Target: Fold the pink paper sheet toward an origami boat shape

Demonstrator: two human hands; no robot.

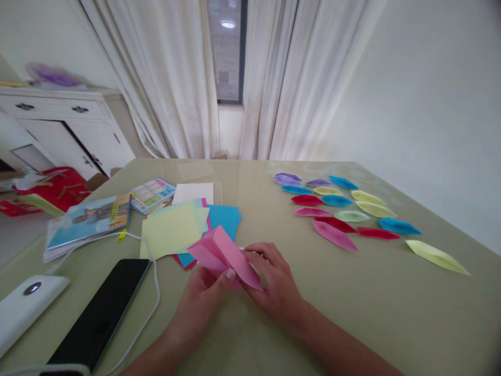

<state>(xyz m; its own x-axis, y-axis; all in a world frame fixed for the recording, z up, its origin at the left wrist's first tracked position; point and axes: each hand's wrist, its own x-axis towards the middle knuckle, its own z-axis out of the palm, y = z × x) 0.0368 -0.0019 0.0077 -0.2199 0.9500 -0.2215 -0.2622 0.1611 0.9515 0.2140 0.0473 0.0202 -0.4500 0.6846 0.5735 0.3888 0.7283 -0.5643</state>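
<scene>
A partly folded pink paper [225, 256] is held just above the table near its front middle. My left hand [203, 297] pinches its lower edge from beneath, thumb on top. My right hand [274, 284] grips its right end with curled fingers. Behind the pink paper lies a loose stack of coloured sheets [183, 227], pale yellow on top of blue and red.
Several folded paper boats [336, 211] in purple, blue, red, pink, green and yellow lie at the right. A black phone [104, 313] with a white cable, a white device [23, 308], booklets [88, 219] and a card sit at the left on the olive table [391, 313].
</scene>
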